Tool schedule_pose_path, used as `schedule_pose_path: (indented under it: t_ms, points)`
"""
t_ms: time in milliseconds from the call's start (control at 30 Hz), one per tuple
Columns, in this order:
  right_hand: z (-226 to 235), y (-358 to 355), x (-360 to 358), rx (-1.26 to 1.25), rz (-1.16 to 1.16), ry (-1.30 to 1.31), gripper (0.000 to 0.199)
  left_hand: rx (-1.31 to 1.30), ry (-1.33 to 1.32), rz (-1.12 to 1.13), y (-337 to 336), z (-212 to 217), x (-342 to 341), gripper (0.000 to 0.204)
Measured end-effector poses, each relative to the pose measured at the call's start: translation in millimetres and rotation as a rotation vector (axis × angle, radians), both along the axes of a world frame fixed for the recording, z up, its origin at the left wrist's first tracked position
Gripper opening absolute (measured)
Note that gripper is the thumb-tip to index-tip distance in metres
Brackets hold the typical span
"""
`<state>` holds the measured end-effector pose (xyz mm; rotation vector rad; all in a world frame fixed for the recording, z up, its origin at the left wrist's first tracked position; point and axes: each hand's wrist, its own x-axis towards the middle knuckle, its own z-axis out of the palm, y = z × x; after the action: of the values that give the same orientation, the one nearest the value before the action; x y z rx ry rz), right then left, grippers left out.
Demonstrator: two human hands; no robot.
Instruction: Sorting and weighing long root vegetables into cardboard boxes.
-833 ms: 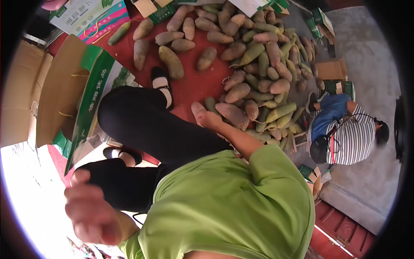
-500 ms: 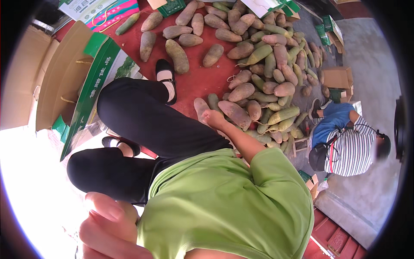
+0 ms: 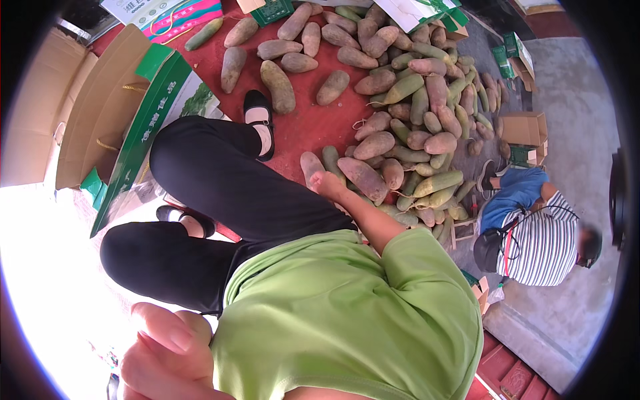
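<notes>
My left hand [image 3: 167, 357] is large at the lower left, close beside my green shirt. Its fingers are curled with the thumb folded over; anything inside the curl is hidden. My right arm reaches forward to the near edge of a pile of long radishes. There my right hand [image 3: 325, 184] is closed, just by a pinkish radish [image 3: 311, 165] that it partly covers. Whether it grips that one cannot be made out. A green radish [image 3: 331, 160] and a thick reddish radish [image 3: 363, 179] lie beside this hand.
Radishes [image 3: 427, 117] heap up on the red floor covering [image 3: 307, 123]. A green and white carton [image 3: 137, 143] stands open at left. A person [image 3: 533, 230] in a striped top sits at right near an open cardboard box [image 3: 523, 127]. My shoes [image 3: 259, 123] rest ahead of me.
The whole view has shifted slightly. My hands hold nearly the same places and poses. The person at right leans a little differently.
</notes>
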<state>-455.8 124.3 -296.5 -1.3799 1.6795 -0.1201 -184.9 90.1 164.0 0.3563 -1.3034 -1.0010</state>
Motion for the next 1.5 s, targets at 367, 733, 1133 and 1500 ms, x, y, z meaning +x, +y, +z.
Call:
schedule_pose_path:
  t_ms: [367,733,1133,1500]
  points:
    - [-0.9,-3.6,-2.0,-0.061,-0.024,0.068,0.022,0.002,0.04,-0.176,-3.5,-4.1,10.3,0.035]
    - [24.9,-54.2,-41.0,0.064,-0.488,-0.3,0.018,0.022,-0.023,-0.079,-11.1,-7.4,-7.7,0.021]
    - [-2.5,-159.9,-117.4,0.09,-1.284,-0.566,0.019,0.035,-0.428,0.058,-39.9,-52.4,29.4,0.031]
    - [-27.5,-194.5,-186.9,-0.06,-1.666,-0.907,0.026,0.426,-0.77,0.505,-37.4,-110.3,63.0,0.042]
